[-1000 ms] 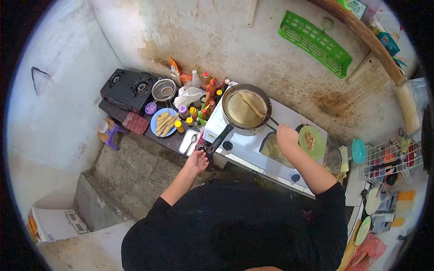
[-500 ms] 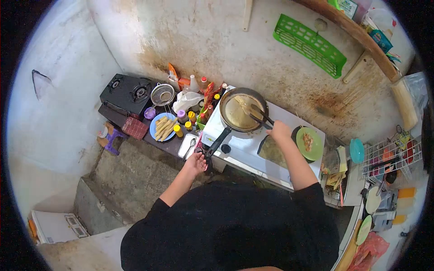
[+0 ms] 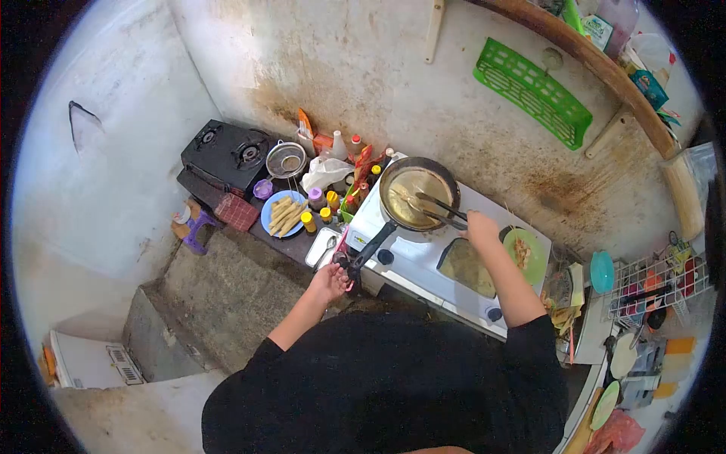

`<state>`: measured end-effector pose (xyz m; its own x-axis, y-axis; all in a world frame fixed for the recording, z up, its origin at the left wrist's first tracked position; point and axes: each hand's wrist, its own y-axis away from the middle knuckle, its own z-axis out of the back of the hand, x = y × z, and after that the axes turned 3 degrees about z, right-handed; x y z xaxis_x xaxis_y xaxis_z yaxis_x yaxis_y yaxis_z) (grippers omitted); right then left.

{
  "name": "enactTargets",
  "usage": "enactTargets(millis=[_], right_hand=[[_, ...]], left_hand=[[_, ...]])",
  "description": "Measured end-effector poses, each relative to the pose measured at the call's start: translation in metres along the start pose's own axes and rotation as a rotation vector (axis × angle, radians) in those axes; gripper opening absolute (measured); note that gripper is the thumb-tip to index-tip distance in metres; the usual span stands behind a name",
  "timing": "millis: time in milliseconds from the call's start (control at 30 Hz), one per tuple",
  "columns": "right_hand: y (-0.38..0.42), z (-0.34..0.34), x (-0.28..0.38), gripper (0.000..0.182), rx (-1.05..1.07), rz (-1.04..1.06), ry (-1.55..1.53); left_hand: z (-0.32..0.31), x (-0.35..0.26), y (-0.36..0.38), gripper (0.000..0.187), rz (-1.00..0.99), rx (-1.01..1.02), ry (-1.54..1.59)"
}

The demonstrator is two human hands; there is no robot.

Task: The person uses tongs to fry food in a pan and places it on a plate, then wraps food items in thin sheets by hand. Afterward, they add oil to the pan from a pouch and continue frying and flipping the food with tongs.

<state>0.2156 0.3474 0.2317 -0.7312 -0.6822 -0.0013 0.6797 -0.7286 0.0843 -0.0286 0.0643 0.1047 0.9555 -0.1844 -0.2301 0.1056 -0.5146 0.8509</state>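
A dark frying pan (image 3: 451, 175) with shallow oil sits at the left end of the white stove (image 3: 423, 263). In the oil lie pale pieces of food (image 3: 408, 198), too blurred to name. My left hand (image 3: 330, 283) is closed at the tip of the pan's black handle (image 3: 376, 240), its fingers curled. My right hand (image 3: 482, 228) grips dark tongs (image 3: 451, 216), whose two arms are apart and reach over the pan's right side. Near my right forearm, a green plate (image 3: 538, 259) carries food with a reddish topping.
Left of the stove are a blue plate of pale rolls (image 3: 286, 216), a white tray with a spoon (image 3: 324, 248), yellow-capped bottles (image 3: 308, 222), a strainer (image 3: 286, 160) and a black two-burner stove (image 3: 227, 151). A wire rack (image 3: 643, 284) stands right. A green basket (image 3: 533, 92) hangs on the wall.
The view has shifted, so the scene sits slightly lower and further right. The tongs' arms are spread wider, and the pale food in the pan lies differently. My left hand stays at the handle.
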Motion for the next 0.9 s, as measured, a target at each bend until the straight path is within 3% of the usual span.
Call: enactTargets(millis=[100, 500, 700, 900], right_hand=[[-0.003, 0.009, -0.001, 0.035, 0.004, 0.012, 0.03], [-0.042, 0.029, -0.013, 0.036, 0.043, 0.115, 0.195], [-0.069, 0.077, -0.001, 0.036, 0.295, 0.186, 0.375], [-0.116, 0.076, 0.016, 0.02, 0.216, 0.246, 0.469]], left_hand=[[0.003, 0.001, -0.002, 0.01, 0.013, 0.026, 0.03], [0.004, 0.0, -0.013, 0.008, 0.024, 0.024, 0.008], [0.005, 0.003, -0.015, 0.01, -0.001, 0.048, -0.046], [0.002, 0.005, -0.012, 0.009, 0.027, 0.012, -0.025]])
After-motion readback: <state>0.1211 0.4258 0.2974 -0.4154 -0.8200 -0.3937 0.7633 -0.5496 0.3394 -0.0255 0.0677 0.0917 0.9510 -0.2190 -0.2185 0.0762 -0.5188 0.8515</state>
